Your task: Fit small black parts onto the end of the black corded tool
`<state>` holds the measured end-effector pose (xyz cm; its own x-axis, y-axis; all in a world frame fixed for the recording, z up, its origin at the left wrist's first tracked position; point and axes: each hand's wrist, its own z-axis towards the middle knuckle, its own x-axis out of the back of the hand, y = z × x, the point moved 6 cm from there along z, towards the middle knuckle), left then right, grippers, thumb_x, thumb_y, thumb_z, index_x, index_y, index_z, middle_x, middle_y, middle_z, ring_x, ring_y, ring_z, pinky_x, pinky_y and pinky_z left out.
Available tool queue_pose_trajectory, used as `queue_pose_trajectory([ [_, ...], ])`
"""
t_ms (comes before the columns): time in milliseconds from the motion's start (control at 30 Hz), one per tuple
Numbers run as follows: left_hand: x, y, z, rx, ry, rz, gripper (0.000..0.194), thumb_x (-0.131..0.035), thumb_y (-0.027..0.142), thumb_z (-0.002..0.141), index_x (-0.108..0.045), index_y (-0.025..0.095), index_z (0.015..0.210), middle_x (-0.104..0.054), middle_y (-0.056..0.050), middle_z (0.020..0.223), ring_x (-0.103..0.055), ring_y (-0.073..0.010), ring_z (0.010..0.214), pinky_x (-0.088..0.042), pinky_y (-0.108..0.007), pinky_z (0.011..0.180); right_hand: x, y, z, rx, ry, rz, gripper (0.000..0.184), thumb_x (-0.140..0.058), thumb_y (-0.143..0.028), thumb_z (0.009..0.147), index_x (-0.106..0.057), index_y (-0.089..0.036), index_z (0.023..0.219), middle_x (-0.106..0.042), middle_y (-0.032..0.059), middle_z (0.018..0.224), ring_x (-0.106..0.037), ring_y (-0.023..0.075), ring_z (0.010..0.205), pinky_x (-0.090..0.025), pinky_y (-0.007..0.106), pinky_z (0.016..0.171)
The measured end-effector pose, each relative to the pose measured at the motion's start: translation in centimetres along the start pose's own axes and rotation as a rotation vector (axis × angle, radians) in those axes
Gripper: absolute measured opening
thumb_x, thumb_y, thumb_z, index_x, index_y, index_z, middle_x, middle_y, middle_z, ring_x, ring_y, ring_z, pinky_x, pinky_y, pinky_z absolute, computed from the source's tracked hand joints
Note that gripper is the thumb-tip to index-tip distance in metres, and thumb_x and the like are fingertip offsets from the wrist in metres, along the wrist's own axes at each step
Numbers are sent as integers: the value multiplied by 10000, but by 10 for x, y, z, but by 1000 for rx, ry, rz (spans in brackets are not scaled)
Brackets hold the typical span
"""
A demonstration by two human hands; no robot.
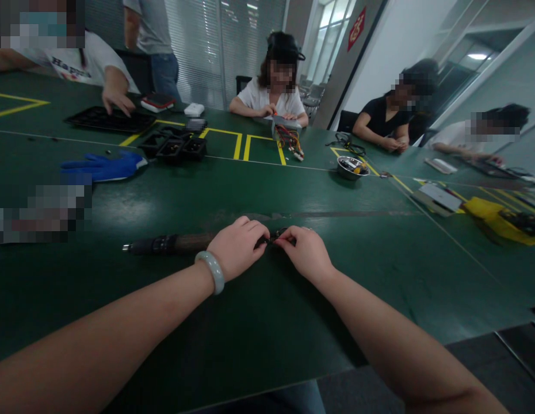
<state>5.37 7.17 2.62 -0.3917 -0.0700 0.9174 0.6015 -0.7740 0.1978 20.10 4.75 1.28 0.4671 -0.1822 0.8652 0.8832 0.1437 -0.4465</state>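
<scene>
A long, dark, stick-shaped tool [164,244] lies on the green table, with a silver tip at its left end and a brownish middle section. Over the tool's right end my left hand [237,244] is closed, a pale green bangle on its wrist. My right hand [308,250] is closed in a pinch, its fingertips almost meeting those of the left. Between the two hands shows a small dark, thin piece [276,234], perhaps joined to the tool. Its kind is too small and too covered by fingers to make out.
Blue glove [106,167], black trays [175,142] and a flat black tray [110,119] stand beyond, left. Across the table [271,310] are a metal box with wires [287,133], a metal bowl [352,167] and a yellow bag [500,218] at right. Several people sit around.
</scene>
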Motion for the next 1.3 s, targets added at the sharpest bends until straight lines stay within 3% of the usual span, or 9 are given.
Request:
queue_pose_trajectory([
  [300, -2, -3, 0, 6, -6, -26, 152, -541, 269, 865, -633, 195, 963, -649, -46, 975, -539, -214, 907, -480, -371, 812, 1, -3, -2, 15, -23, 59, 80, -655, -304, 840, -682, -231, 817, -678, 1, 830, -596, 165, 809, -413, 309, 772],
  [600, -2, -1, 0, -19, 8, -22, 149, -543, 266, 867, -642, 192, 950, -657, -45, 958, -536, -210, 899, -465, -369, 824, -10, 7, 0, -99, -33, 179, 108, -641, -318, 838, -662, -219, 799, -682, -12, 796, -612, 146, 749, -419, 278, 716],
  [733, -4, -1, 0, -30, 11, -24, 147, -540, 265, 871, -642, 185, 940, -660, -49, 962, -542, -212, 919, -459, -373, 849, -10, 6, 0, -112, -10, 147, 109, -644, -320, 835, -660, -215, 808, -683, -2, 800, -611, 154, 746, -416, 275, 686],
  [900, -4, -1, 0, -40, 10, -17, 137, -543, 263, 876, -643, 180, 919, -658, -50, 961, -536, -209, 917, -463, -366, 840, -4, -9, -3, -3, 72, 20, 97, -635, -290, 850, -644, -207, 801, -679, 12, 814, -602, 173, 776, -401, 307, 734],
  [1033, -5, -1, 0, -42, -8, 5, 136, -539, 263, 883, -644, 180, 912, -656, -46, 962, -526, -210, 907, -468, -361, 821, -4, -13, -4, 4, 92, -23, 97, -620, -273, 858, -633, -208, 788, -674, 10, 789, -591, 181, 749, -392, 322, 733],
  [1167, -5, 2, 0, -72, 0, 50, 155, -522, 250, 894, -648, 161, 904, -654, -58, 949, -518, -213, 888, -463, -362, 813, -7, -12, -7, -61, 101, -15, 132, -603, -299, 863, -625, -210, 769, -673, 19, 769, -588, 183, 707, -390, 319, 697],
  [1300, -5, 5, 0, -91, 13, 74, 166, -506, 230, 901, -650, 149, 905, -652, -65, 916, -516, -212, 869, -457, -360, 814, -15, -5, -7, -169, 31, 136, 154, -575, -302, 872, -630, -210, 762, -673, 15, 736, -601, 162, 675, -400, 287, 650],
])
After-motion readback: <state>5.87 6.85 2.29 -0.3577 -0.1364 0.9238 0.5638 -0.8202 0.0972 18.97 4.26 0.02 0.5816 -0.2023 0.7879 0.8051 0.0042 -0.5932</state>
